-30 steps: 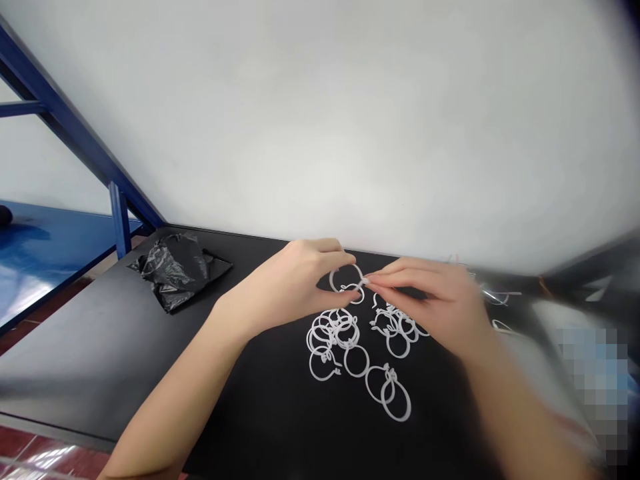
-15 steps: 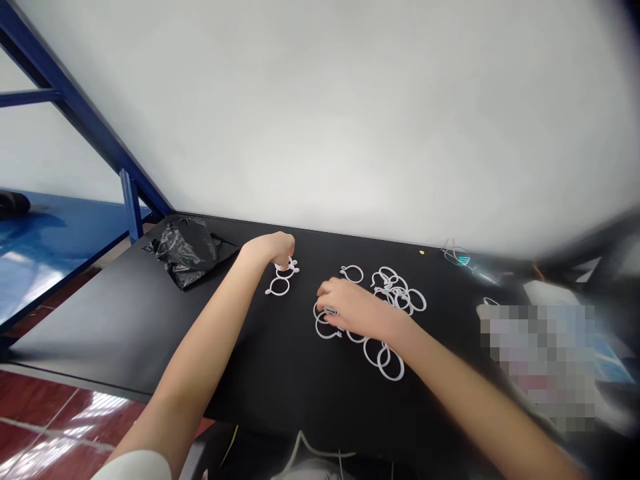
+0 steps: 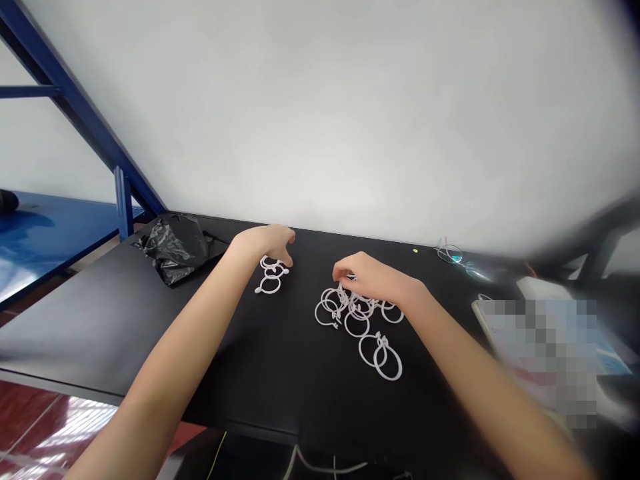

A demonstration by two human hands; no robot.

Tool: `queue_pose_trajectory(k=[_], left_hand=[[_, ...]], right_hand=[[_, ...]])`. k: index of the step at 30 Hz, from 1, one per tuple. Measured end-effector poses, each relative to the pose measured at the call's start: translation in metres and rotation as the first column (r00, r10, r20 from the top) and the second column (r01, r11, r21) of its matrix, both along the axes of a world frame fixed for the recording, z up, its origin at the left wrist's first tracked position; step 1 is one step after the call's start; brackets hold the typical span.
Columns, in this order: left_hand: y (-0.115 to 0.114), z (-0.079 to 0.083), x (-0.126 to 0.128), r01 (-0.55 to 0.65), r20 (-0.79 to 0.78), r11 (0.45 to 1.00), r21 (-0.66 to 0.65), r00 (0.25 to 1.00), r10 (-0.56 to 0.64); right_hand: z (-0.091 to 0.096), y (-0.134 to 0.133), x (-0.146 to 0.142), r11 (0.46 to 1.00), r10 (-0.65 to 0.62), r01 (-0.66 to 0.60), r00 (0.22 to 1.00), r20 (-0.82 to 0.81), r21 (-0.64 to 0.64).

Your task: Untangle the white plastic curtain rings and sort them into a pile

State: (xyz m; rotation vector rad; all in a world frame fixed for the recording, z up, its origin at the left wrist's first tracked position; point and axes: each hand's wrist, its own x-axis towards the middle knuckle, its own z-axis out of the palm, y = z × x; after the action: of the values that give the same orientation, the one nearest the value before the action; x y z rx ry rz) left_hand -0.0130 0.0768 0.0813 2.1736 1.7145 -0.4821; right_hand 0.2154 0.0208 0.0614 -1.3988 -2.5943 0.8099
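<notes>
My left hand (image 3: 274,241) hovers over a small group of white plastic rings (image 3: 271,285), curtain rings by their look, each with a small knob or eyelet. Its thumb and forefinger are apart, with nothing visible between them. Over the larger heap of white rings (image 3: 357,324), my right hand (image 3: 367,275) has its fingers curled in a pinch on a white ring (image 3: 351,276), which the hand partly hides. Two overlapping rings (image 3: 388,363) lie at the heap's near side.
A crumpled black plastic bag (image 3: 175,243) lies at the left of the black table (image 3: 270,360). Glasses (image 3: 450,254) are near the wall on the right. A blurred-out flat item (image 3: 540,360) sits at the right. A blue metal frame (image 3: 95,127) stands at the left.
My left hand's fingers have opened above the small group. My right hand has moved away from me and slightly right, uncovering rings at the heap's left side.
</notes>
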Motion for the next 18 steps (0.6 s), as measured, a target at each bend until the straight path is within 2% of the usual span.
queue_pose_trajectory(k=[5, 9, 11, 14, 18], left_hand=[[-0.014, 0.006, 0.015, 0.122, 0.176, 0.992, 0.042, 0.976, -0.128], [-0.021, 0.009, 0.023, 0.211, 0.29, 0.975, 0.072, 0.931, -0.222], [-0.025, 0.011, 0.027, 0.287, 0.405, 0.954, 0.089, 0.864, -0.298], [-0.032, 0.015, 0.037, 0.409, 0.563, 0.906, 0.107, 0.726, -0.394], [-0.036, 0.014, 0.047, 0.433, 0.655, 0.887, 0.16, 0.625, -0.424]], right_hand=[[0.0, 0.007, 0.007, 0.999, 0.037, -0.037, 0.999, -0.018, -0.017], [0.009, 0.008, 0.015, 0.999, 0.051, -0.053, 0.994, -0.094, -0.013], [0.018, 0.005, 0.018, 0.999, 0.039, -0.043, 0.988, -0.148, -0.019], [0.033, 0.0, 0.022, 1.0, 0.015, -0.017, 0.979, -0.204, -0.006], [0.047, -0.008, 0.023, 1.0, -0.01, 0.008, 0.968, -0.251, -0.01]])
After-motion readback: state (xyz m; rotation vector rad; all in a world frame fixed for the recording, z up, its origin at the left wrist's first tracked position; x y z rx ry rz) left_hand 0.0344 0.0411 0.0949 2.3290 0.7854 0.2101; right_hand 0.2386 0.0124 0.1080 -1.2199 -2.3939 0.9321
